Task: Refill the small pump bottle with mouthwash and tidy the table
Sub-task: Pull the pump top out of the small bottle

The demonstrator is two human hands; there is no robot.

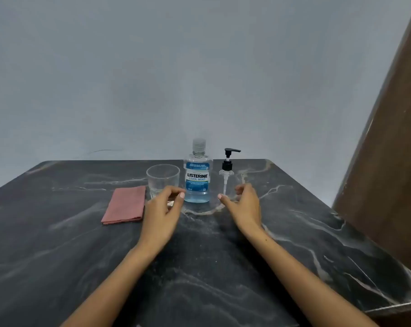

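1. Head view, far left of the items: folded pink cloth (pixel 125 204) lying flat on the dark marbled table (pixel 58 244), just left of the glass.
2. Next right: clear empty glass (pixel 162 179), upright, close beside the mouthwash bottle; lower part partly hidden behind the left fingers.
3. Left hand (pixel 162 214): reaching forward over the table, fingers loosely curled and spread apart from the thumb, gripping nothing; thumb tip just short of the bottle's lower left side, contact with the glass impossible to judge.
4. Centre: mouthwash bottle (pixel 197 178), upright, clear ribbed cap on, blue liquid filling most of the body, label reading "LISTERINE COOL MINT"; standing between the two hands near the far edge of the table.
5. Just right of it: small pump bottle (pixel 226 182), upright, black pump head on top with the nozzle pointing right, white dip tube visible through a clear body that looks empty; outline of the body hard to make out.
6. Right hand (pixel 244 205): palm turned inward, fingers half curled and open, holding nothing; thumb tip near the base of the pump bottle, fingers curved around its right side, contact unclear.
7. Far right: brown wooden panel (pixel 388 161) leaning up beyond the table edge, against a plain grey wall (pixel 152 67).
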